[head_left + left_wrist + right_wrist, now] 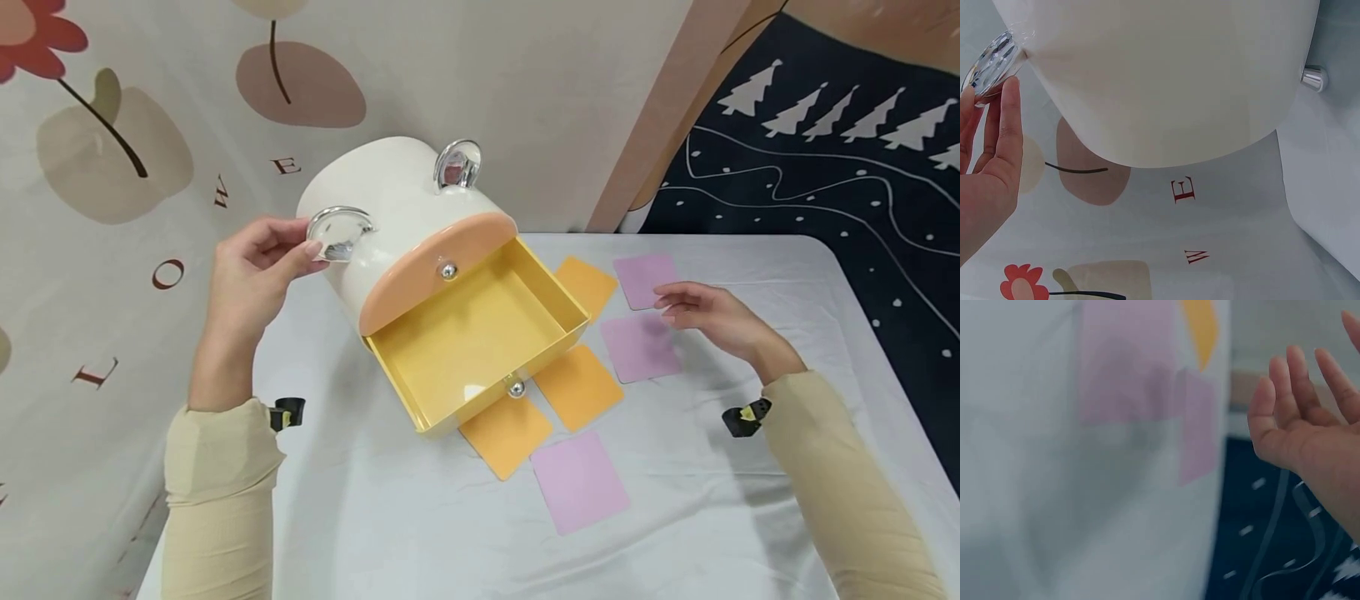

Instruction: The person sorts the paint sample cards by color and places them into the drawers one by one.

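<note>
My left hand [258, 271] pinches a shiny, clear ear-like piece [339, 233] on top of a white rounded box [397, 183] with an orange front panel [442, 258]. The box is tipped, and its yellow drawer [480, 333] is pulled out with nothing inside. A small silver knob [516, 388] sits on the drawer front. The left wrist view shows the fingers [1009, 125] at the edge of the clear piece [994, 65]. My right hand [716, 321] holds nothing, its fingers loosely extended above two pink cards [641, 348].
Orange cards [579, 387] and another pink card [581, 483] lie around the drawer front on the white-covered table [675, 517]. A patterned curtain [525, 108] hangs behind the box. Dark cloth with white trees [810, 192] lies beyond the table's right edge.
</note>
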`<state>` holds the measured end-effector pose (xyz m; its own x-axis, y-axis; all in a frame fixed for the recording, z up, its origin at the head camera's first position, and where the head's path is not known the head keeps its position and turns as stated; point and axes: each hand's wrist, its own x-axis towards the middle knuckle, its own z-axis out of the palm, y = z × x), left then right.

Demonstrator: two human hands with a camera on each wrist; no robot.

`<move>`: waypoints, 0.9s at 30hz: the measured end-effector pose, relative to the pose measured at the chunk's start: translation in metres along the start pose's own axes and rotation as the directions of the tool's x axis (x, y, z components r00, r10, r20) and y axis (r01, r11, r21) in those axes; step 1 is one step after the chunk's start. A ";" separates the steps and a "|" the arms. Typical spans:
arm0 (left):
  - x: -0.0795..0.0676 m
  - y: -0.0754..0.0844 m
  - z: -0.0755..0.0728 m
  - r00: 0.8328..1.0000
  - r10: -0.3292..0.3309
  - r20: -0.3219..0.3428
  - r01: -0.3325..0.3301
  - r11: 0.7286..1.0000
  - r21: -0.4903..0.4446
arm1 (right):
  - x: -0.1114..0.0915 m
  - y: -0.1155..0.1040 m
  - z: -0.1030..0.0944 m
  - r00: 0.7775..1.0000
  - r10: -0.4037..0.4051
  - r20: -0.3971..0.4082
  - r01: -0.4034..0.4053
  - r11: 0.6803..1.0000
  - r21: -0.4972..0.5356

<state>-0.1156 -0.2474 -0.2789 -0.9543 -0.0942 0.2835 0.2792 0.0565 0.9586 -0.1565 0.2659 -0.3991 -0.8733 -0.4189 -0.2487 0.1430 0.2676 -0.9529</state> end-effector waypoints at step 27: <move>-0.001 0.002 0.002 1.000 -0.009 -0.010 0.009 1.000 0.000 | 0.020 0.054 0.010 0.956 0.241 -0.169 -0.291 0.863 -0.413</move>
<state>-0.1139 -0.2453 -0.2772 -0.9556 -0.1045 0.2755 0.2709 0.0561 0.9610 -0.1617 0.2633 -0.4576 -0.8787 -0.1894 -0.4381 0.1847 0.7114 -0.6780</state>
